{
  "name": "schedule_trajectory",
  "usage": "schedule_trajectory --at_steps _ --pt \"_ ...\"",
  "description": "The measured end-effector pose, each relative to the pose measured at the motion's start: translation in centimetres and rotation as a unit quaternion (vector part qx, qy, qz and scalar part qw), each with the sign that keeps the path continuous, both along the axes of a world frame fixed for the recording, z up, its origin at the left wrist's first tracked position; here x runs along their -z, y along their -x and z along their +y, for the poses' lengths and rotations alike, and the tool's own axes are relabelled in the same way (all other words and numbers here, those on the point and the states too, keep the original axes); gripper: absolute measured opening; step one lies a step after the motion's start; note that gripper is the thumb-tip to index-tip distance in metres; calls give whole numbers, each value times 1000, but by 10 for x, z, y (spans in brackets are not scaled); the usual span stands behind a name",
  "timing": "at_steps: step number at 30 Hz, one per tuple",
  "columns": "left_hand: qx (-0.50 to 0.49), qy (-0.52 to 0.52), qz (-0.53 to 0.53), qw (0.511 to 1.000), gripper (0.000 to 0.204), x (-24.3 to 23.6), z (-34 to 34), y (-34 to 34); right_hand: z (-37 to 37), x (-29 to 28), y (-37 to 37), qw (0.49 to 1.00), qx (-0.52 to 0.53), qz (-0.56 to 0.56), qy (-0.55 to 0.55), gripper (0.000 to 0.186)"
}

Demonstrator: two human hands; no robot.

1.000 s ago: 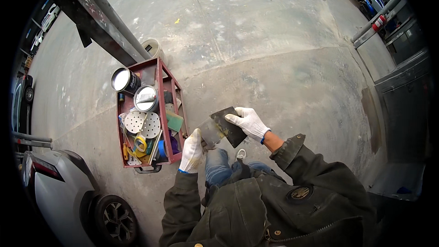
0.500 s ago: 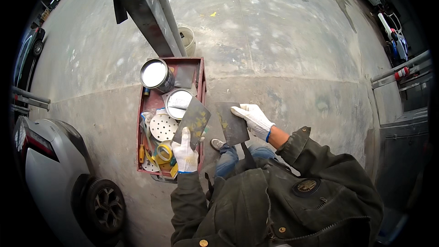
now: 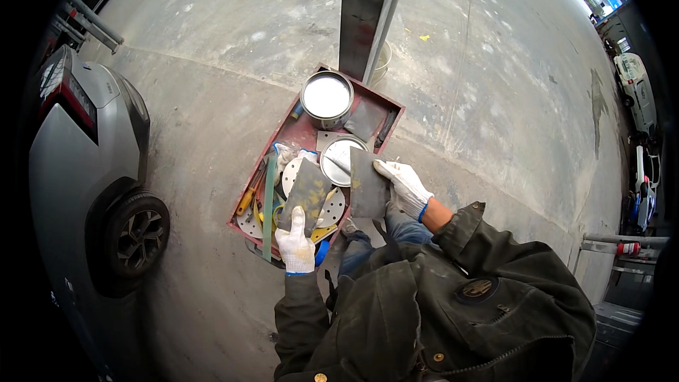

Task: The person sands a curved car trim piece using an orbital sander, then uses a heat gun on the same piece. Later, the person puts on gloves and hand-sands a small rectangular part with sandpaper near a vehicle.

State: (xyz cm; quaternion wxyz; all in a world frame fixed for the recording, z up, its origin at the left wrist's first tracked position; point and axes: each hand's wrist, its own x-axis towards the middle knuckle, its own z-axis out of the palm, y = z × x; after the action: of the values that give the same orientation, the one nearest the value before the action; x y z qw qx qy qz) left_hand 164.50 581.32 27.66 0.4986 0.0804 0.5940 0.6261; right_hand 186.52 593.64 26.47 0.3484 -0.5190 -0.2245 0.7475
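By the red metal cart (image 3: 298, 133), the white-gloved left hand (image 3: 297, 246) pinches a yellow-smeared grey rectangular plate (image 3: 308, 185), the white-gloved right hand (image 3: 406, 185) a thin dark-grey plate (image 3: 368, 187); a slack grip could drop either.

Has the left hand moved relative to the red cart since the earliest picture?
Yes: leftward in view. Against the red cart, the left hand was beside its right edge; now it overlaps the cart's near end.

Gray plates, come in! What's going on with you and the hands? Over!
Left hand gripping yellow-smeared plate. Right hand gripping second plate. Plates apart; yellow-smeared one partly hiding perforated discs in red cart.
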Motion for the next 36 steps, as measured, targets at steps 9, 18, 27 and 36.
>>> schedule_trajectory --at_steps 9,18,27,36 --pt "-68 -85 -237 965 39 23 9 -43 53 14 37 981 -178 -16 75 27" --pt "-310 17 -114 944 39 21 10 -79 169 31 40 686 -457 -284 -490 34" --pt "-410 -61 -66 908 39 4 -24 -108 255 51 81 321 -624 -441 -560 18" --pt "-446 -93 -55 889 39 8 -42 -112 312 59 98 490 -398 -550 -547 19"
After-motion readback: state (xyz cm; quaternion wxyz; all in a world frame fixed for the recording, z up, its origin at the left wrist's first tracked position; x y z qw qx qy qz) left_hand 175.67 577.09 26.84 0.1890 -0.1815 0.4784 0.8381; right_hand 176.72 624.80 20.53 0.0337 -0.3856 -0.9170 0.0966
